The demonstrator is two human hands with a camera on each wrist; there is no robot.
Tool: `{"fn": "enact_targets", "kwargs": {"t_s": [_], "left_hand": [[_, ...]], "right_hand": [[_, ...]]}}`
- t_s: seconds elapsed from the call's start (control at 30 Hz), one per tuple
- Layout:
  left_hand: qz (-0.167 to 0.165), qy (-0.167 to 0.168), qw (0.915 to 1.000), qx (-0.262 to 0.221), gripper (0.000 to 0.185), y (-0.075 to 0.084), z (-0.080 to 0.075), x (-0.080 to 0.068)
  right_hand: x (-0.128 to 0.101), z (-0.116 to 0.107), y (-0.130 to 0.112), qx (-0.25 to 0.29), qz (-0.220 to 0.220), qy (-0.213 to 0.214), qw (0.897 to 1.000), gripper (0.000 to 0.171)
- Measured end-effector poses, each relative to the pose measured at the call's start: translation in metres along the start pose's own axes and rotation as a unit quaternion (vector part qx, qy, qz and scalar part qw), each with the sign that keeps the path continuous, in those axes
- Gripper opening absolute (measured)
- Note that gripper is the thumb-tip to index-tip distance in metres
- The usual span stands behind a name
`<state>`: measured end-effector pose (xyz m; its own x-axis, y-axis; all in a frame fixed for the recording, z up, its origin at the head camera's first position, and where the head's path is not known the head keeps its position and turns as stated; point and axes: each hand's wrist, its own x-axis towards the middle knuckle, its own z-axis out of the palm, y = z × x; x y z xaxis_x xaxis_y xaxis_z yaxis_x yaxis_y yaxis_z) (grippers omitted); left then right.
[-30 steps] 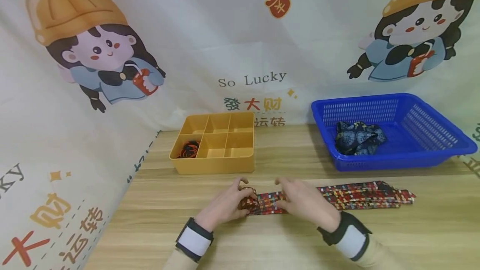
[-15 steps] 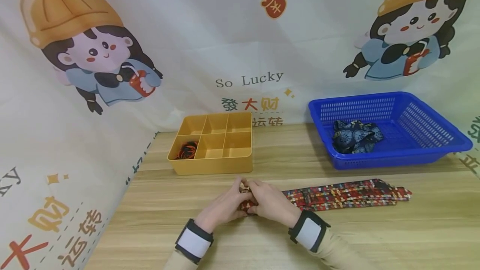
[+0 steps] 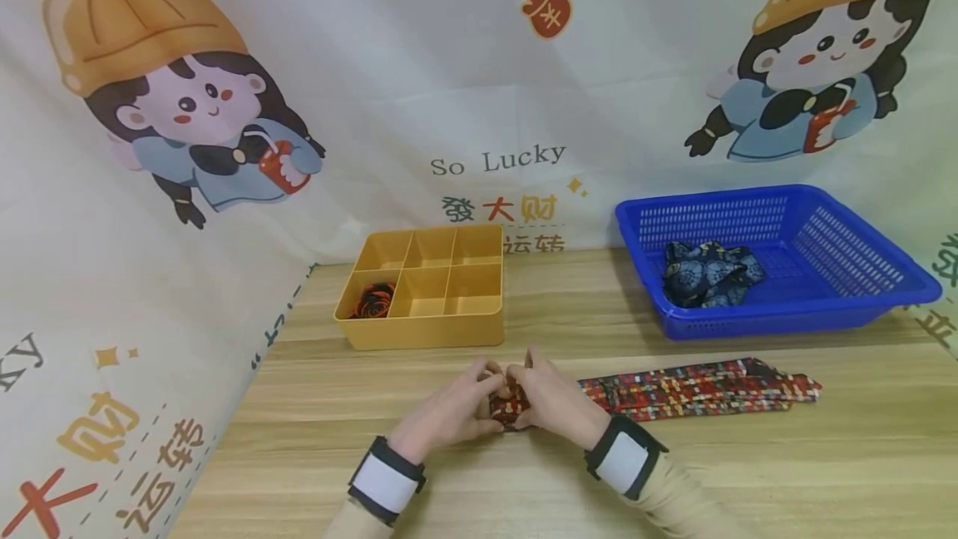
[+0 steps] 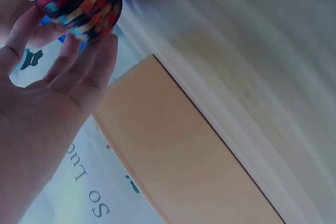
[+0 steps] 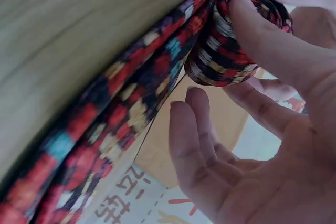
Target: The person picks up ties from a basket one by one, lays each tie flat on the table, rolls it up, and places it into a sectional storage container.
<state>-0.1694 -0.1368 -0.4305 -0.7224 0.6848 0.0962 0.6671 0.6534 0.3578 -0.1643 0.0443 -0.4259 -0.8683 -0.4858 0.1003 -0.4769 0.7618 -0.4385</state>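
Left hand: the left hand [image 3: 449,410] sits at the near middle of the wooden table [image 3: 861,456], fingers curled round the left side of the rolled end [image 3: 509,407] of a tie; in the left wrist view its fingertips [image 4: 89,59] press against the roll [image 4: 79,1]
Right hand: the right hand [image 3: 557,402] meets the left from the other side, thumb [image 5: 262,40] laid over the top of the coil [image 5: 231,35] and the other fingers [image 5: 199,145] loosely bent and slightly spread beneath it
Multicoloured tie: a necktie [image 3: 696,389] in small red, yellow and blue checks, its left end wound into a tight roll between both hands, the unrolled length lying flat on the table and stretching away to the right
Yellow organiser: a six-compartment tray [image 3: 427,331] just behind the hands; its near-left compartment holds a rolled red-and-black tie [image 3: 372,301]
Blue basket: a perforated plastic basket [image 3: 861,273] at the back right, well apart from the hands, with a crumpled dark blue patterned tie [image 3: 707,273] lying in its left part
Backdrop: a printed cloth [image 3: 494,90] with cartoon figures and the words "So Lucky" hangs behind the table
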Motion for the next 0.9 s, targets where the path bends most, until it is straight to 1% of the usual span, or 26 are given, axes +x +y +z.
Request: {"fn": "enact_targets", "kwargs": {"t_s": [0.07,0.17,0.3,0.4,0.5,0.53,0.57,0.63,0.7,0.83,0.9], "left_hand": [[0.011,0.003,0.9999,0.003,0.034,0.002,0.002,0.001],[0.026,0.015,0.9996,-0.003,0.031,0.004,0.006,0.002],[0.035,0.029,0.9989,-0.004,0.026,0.010,0.008,0.002],[0.044,0.041,0.9982,0.005,0.022,0.013,0.009,0.002],[0.055,0.051,0.9970,0.018,0.023,0.015,0.010,0.002],[0.059,0.053,0.9966,0.024,0.024,0.015,0.010,0.003],[0.061,0.052,0.9964,0.027,0.025,0.015,0.010,0.003],[0.060,0.047,0.9966,0.031,0.028,0.015,0.011,0.004],[0.052,0.038,0.9976,0.027,0.031,0.015,0.012,0.005],[0.031,0.020,0.9991,0.023,0.035,0.017,0.012,0.005],[0.030,0.015,0.9992,0.023,0.034,0.017,0.012,0.005]], "right_hand": [[-0.002,0.000,0.001,-0.015,0.008,0.003,1.000,0.043],[-0.004,0.000,0.002,-0.025,0.006,-0.001,1.000,0.043],[-0.007,-0.003,0.002,-0.021,0.002,-0.014,1.000,0.046],[-0.007,-0.007,0.000,-0.012,0.006,-0.013,1.000,0.049],[-0.007,-0.011,-0.002,-0.007,0.012,-0.006,1.000,0.041],[-0.006,-0.010,-0.002,-0.007,0.015,-0.004,1.000,0.036],[-0.006,-0.010,-0.002,-0.008,0.018,-0.004,1.000,0.033],[-0.006,-0.009,-0.001,-0.020,0.021,0.000,1.000,0.034],[-0.006,-0.008,0.002,-0.022,0.025,0.003,0.999,0.036],[-0.005,-0.005,0.008,-0.007,0.033,0.001,0.999,0.038],[-0.005,-0.006,0.010,0.005,0.035,-0.006,0.999,0.039]]}}
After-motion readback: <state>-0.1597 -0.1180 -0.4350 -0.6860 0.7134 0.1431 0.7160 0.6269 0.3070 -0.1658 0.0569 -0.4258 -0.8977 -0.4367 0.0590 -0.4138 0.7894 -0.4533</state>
